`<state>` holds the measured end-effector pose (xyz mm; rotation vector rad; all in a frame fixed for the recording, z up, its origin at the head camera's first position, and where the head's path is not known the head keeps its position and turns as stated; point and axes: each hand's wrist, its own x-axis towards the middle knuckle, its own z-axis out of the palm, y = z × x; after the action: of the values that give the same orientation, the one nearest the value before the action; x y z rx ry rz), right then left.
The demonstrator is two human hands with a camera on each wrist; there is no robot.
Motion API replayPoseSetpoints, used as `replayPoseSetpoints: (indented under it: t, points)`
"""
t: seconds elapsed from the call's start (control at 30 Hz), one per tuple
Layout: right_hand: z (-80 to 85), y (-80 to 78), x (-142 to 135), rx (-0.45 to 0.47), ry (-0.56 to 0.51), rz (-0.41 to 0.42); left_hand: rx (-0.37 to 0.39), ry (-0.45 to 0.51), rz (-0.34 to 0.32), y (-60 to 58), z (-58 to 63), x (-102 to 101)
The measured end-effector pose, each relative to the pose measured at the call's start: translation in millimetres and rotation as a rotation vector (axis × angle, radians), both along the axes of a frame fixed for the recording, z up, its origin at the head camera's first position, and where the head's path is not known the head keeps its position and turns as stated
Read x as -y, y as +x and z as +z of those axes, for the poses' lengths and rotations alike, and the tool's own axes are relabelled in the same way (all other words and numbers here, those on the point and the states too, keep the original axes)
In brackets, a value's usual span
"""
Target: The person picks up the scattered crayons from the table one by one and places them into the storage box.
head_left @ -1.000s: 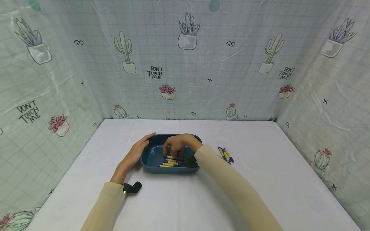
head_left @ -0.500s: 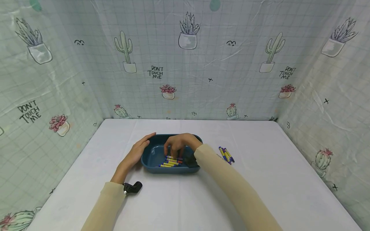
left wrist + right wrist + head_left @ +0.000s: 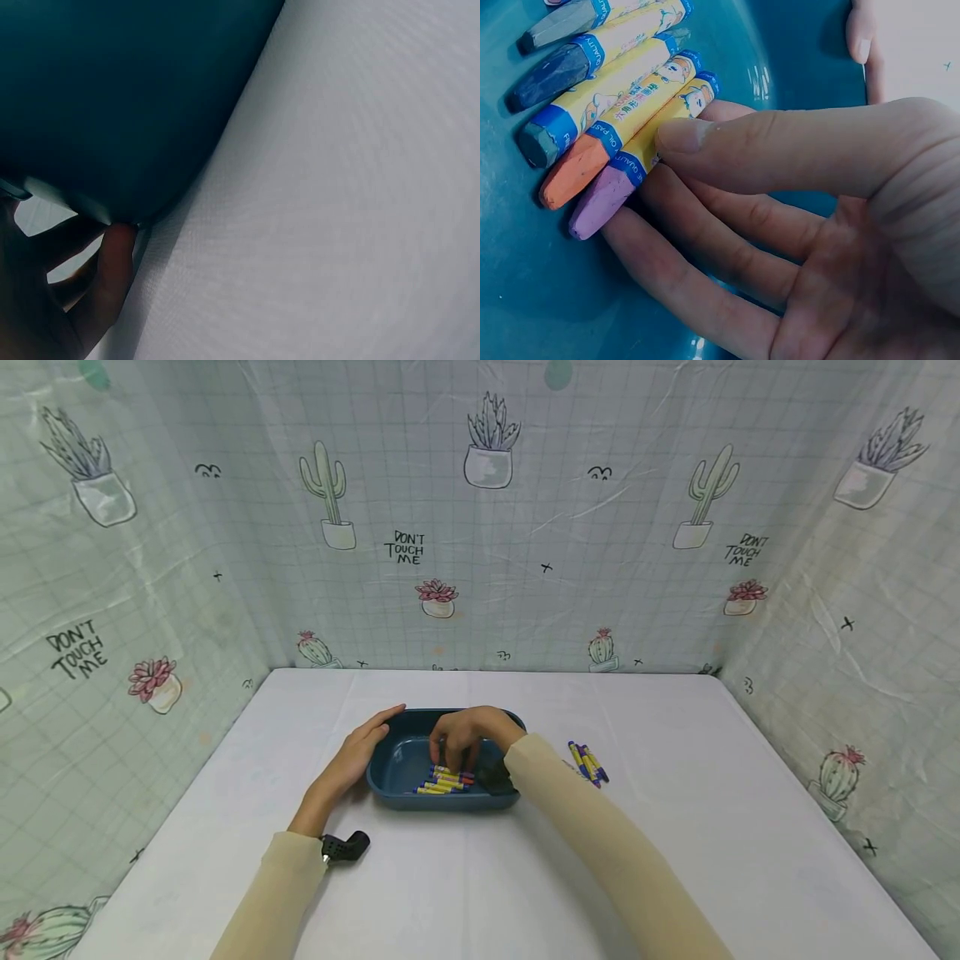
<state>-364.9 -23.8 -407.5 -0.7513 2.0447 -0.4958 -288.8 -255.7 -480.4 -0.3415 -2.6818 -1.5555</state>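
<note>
Since a second ago: right hand a touch further right inside the blue box; left hand and box about where they were.

Backdrop: pale gridded cloth, potted cacti and "DON'T TOUCH ME" lettering, along the far side and both flanks. Before it, a white desk.

Two cream sleeves come in from the near edge, left and right. Box on the far half of the desk, about mid-width, between the hands; rounded corners, glossy inside.

Left hand at the box's left end, fingers long and nearly straight along the outside, thumb apart from them and touching the rim. Black device at the left wrist, well to the near side of the box.

Right hand reaches over the box from the right, fingers bent downward. Right wrist view: thumb laid on the wrapper of a purple crayon, fingers bent in on its other side; a pinch, gap closed to the crayon's thickness. That crayon lies in the box, at the end of a row.

Next to it, an orange crayon, then a green crayon, a dark blue crayon and a grey-green crayon. All yellow-wrapped, blue-banded, side by side.

Right of the box, on the desk: a small cluster of loose crayons, similar yellow and blue, well apart from the hands.
</note>
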Motion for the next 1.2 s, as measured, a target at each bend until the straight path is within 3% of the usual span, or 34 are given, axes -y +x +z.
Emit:
replayPoseSetpoints:
  t: [0.6, 0.93, 1.07, 1.2]
  points:
    - [8.0, 0.9, -7, 0.025, -0.026, 0.019, -0.026, 0.001, -0.006, -1.6, -2.7, 1]
    - [22.9, 3.9, -33, -0.006, -0.136, 0.024, -0.022, -0.002, 0.016, 0.6, -1.7, -2]
    - [31.8, 6.8, -49, -0.032, -0.192, 0.042, -0.015, -0.004, 0.014, 5.2, 5.5, -6]
    - [40.2, 10.3, -67, -0.063, -0.248, 0.037, -0.002, -0.012, -0.009, 17.6, 26.3, -13]
